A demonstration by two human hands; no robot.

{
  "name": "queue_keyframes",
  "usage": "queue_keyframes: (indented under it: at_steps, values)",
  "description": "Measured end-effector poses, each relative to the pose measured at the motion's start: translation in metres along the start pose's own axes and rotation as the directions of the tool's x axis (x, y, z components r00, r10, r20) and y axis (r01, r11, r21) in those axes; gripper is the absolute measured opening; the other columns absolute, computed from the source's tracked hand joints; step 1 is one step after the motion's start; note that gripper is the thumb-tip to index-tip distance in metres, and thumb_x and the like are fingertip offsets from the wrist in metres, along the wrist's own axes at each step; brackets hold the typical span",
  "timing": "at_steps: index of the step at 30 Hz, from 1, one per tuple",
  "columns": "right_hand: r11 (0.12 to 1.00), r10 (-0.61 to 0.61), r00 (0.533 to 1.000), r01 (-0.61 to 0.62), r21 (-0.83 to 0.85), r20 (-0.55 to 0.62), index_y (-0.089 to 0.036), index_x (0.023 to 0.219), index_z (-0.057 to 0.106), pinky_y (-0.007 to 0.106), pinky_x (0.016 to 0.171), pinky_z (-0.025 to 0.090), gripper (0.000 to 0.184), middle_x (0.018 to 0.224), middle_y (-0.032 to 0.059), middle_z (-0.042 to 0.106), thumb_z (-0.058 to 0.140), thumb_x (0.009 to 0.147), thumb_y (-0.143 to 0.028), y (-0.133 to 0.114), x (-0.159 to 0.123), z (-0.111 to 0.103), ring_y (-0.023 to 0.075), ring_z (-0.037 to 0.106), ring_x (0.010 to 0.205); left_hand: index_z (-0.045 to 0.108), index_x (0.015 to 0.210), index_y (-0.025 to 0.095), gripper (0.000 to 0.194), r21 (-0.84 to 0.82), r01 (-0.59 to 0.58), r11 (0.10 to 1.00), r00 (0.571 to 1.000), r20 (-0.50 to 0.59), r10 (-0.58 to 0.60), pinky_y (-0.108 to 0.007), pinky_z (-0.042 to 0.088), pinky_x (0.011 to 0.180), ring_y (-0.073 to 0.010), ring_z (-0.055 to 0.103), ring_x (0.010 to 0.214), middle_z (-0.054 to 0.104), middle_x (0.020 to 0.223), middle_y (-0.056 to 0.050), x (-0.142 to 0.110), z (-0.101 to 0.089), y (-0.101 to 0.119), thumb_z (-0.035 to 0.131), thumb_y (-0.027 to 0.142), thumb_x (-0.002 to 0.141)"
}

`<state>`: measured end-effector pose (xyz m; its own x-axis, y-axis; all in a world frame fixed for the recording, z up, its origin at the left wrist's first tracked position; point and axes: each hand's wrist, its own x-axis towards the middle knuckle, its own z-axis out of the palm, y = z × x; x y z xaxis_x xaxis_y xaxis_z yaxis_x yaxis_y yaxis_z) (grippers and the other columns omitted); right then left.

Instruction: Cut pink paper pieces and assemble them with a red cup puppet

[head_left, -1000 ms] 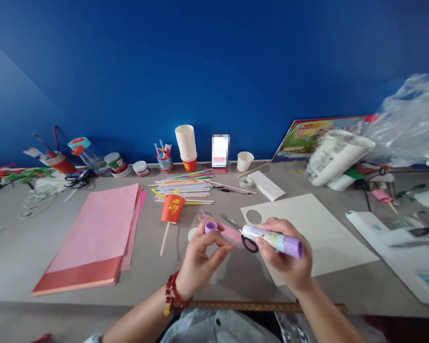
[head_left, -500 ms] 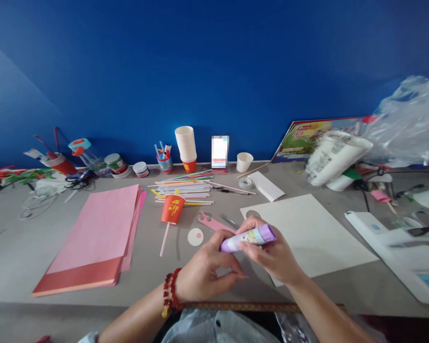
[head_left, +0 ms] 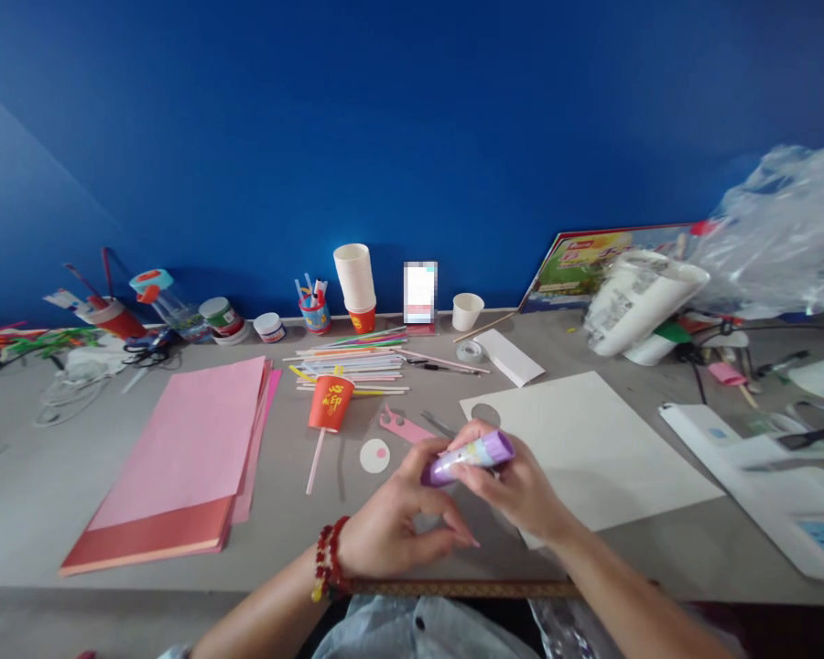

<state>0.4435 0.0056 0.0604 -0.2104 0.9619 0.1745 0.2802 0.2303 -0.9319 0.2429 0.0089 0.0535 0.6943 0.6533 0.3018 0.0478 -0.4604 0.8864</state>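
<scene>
A purple glue stick (head_left: pixel 472 454) with a printed label lies slantwise between my two hands, its thicker purple end to the right. My right hand (head_left: pixel 527 494) grips it with the thumb in front and the fingers behind. At its left end, the fingers of my left hand (head_left: pixel 393 529) close on the tube, while that hand's thumb and a finger almost meet lower down. A white paper disc (head_left: pixel 374 456) with a small pink dot lies left of the hands. Just beyond them are a cut pink paper strip (head_left: pixel 404 425) and the tips of scissors (head_left: pixel 437 422), partly hidden.
On the left lie stacked pink paper sheets (head_left: pixel 192 439); a white sheet (head_left: pixel 604 458) with a hole lies right. A red paper cup (head_left: pixel 330 403) with straws sits ahead. Behind are loose straws (head_left: pixel 357 364), stacked cups (head_left: pixel 354 277) and a phone (head_left: pixel 420 293). A white device (head_left: pixel 748 485) borders the right.
The glue stick's right end has shifted slightly left and nearer the left hand, along with my right hand. My left hand stays nearly in place.
</scene>
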Motion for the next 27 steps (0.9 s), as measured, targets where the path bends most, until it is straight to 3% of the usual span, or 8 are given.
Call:
queue_keyframes:
  at_steps: [2,5,7,9,13,23,27]
  values:
    - [0.995,-0.023,0.996,0.015,-0.094,-0.084,-0.020,0.086,0.059,0.022,0.049,0.038,0.015,0.062,-0.0030,0.057,0.057,0.086,-0.035,0.004,0.018,-0.015,0.0120,0.049,0.050,0.076,0.085,0.022,0.006,0.035,0.016,0.999,0.998,-0.065,-0.014,-0.047,0.033,0.114,-0.0309,0.040,0.134,0.039,0.145,-0.008,0.000,-0.006,-0.007,0.071,0.025,0.083]
    - [0.894,-0.124,0.965,0.007,-0.449,-0.231,-0.021,0.090,0.060,0.024,0.056,0.039,0.019,0.070,0.0000,0.064,0.060,0.083,-0.039,0.021,0.056,-0.031,0.0151,0.055,0.058,0.073,0.086,0.021,0.010,0.074,0.074,0.994,0.944,-0.326,-0.046,-0.047,0.041,0.107,-0.0276,0.048,0.126,0.047,0.138,-0.010,-0.003,-0.014,-0.020,0.064,0.026,0.089]
    - [0.789,-0.055,0.981,-0.072,-0.610,-0.186,-0.023,0.088,0.062,0.025,0.057,0.037,0.018,0.073,0.0009,0.067,0.062,0.081,-0.039,0.037,0.081,-0.033,0.0177,0.059,0.065,0.071,0.088,0.021,0.011,0.190,0.093,0.977,0.898,-0.439,0.000,-0.044,0.047,0.100,-0.0246,0.053,0.117,0.052,0.128,-0.011,-0.009,-0.019,-0.027,0.061,0.024,0.090]
    - [0.705,0.073,0.989,-0.142,-0.694,-0.128,-0.022,0.083,0.062,0.025,0.056,0.035,0.019,0.074,0.0022,0.068,0.062,0.081,-0.040,0.053,0.099,-0.030,0.0191,0.061,0.068,0.070,0.093,0.022,0.012,0.360,0.096,0.928,0.873,-0.478,0.095,-0.040,0.049,0.093,-0.0220,0.056,0.109,0.054,0.119,-0.010,-0.017,-0.023,-0.031,0.059,0.021,0.091]
    - [0.678,0.105,0.986,-0.167,-0.716,-0.130,-0.020,0.081,0.060,0.026,0.055,0.034,0.024,0.072,0.0042,0.068,0.061,0.081,-0.044,0.070,0.109,-0.023,0.0205,0.061,0.067,0.067,0.100,0.023,0.015,0.588,0.129,0.798,0.856,-0.473,0.210,-0.034,0.050,0.081,-0.0176,0.058,0.092,0.056,0.102,-0.006,-0.036,-0.029,-0.034,0.057,0.015,0.091]
    - [0.743,0.044,0.996,-0.084,-0.664,-0.076,-0.021,0.091,0.059,0.025,0.055,0.035,0.033,0.070,-0.0007,0.062,0.064,0.080,-0.052,0.073,0.106,-0.032,0.0161,0.057,0.062,0.064,0.100,0.020,0.015,0.783,0.073,0.618,0.920,-0.292,0.261,-0.033,0.048,0.076,-0.0167,0.059,0.080,0.064,0.089,-0.005,-0.053,-0.039,-0.042,0.056,0.012,0.091]
    - [0.807,-0.079,0.960,-0.097,-0.582,-0.270,-0.021,0.107,0.059,0.026,0.060,0.038,0.048,0.079,0.0008,0.062,0.070,0.075,-0.054,0.057,0.080,-0.029,0.0159,0.056,0.065,0.064,0.105,0.021,0.021,0.848,-0.008,0.530,0.907,-0.217,0.360,-0.035,0.050,0.080,-0.0171,0.060,0.081,0.066,0.086,-0.004,-0.055,-0.043,-0.036,0.058,0.009,0.089]
